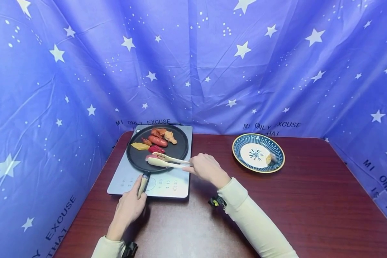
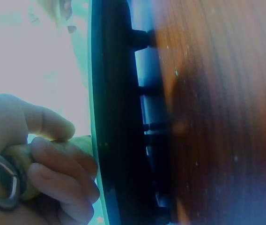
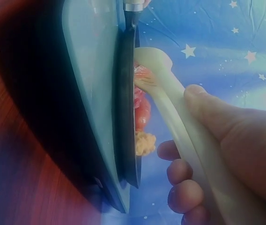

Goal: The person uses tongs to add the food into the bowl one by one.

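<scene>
My left hand grips the wooden handle of a flat black pan; in the left wrist view its fingers wrap round that handle, by a metal ring. Cream tongs are in my right hand, thumb on one arm and fingers on the other in the right wrist view. Their tips close about a pinkish-red piece of food at the pan's near side. Behind it lie a dark red piece, a sausage, a yellow leaf-shaped piece and a tan fried piece.
The pan sits on a silver induction cooker with touch controls along its front. A blue-patterned plate with a yellow rim stands to the right, bearing one small brownish piece. Blue star-printed curtains surround the dark red wooden table.
</scene>
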`<state>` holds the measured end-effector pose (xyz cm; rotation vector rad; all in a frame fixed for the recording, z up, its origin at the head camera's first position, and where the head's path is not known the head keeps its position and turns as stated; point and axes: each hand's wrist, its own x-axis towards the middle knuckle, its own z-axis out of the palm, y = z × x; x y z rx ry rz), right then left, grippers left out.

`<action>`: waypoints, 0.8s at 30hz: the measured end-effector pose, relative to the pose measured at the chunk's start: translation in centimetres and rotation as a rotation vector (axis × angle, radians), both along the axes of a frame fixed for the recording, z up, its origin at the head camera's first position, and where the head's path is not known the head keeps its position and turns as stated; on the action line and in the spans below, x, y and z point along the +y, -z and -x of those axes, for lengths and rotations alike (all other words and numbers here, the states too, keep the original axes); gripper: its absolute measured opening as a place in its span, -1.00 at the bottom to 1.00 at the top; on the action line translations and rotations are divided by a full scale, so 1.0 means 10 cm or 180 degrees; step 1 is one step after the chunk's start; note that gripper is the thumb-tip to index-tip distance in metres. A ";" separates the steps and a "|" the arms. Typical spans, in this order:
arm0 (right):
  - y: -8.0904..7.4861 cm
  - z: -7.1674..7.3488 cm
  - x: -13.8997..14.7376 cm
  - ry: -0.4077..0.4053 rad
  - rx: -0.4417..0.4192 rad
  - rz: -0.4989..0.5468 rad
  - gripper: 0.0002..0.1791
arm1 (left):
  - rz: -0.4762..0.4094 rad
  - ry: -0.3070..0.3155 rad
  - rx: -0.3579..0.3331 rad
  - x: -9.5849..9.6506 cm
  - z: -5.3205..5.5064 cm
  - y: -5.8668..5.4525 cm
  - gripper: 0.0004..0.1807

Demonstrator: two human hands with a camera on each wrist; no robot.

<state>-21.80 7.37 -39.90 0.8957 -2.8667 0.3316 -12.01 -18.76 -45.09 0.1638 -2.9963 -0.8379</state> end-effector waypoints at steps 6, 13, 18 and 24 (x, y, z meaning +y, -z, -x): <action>-0.03 0.01 -0.04 -0.0036 0.0014 0.0014 -0.59 | 0.0001 0.0003 0.0019 0.00 0.01 0.00 -0.27; -0.02 0.04 -0.10 0.0062 -0.0044 -0.0113 -0.57 | 0.0010 -0.0004 0.0031 -0.01 0.01 0.01 -0.27; 0.00 0.03 -0.15 0.0106 -0.0085 -0.0137 -0.56 | 0.0012 -0.0007 0.0027 0.00 0.01 0.01 -0.26; 0.01 0.03 -0.19 0.0129 -0.0074 -0.0179 -0.54 | 0.0014 -0.0005 0.0015 0.00 0.01 0.02 -0.27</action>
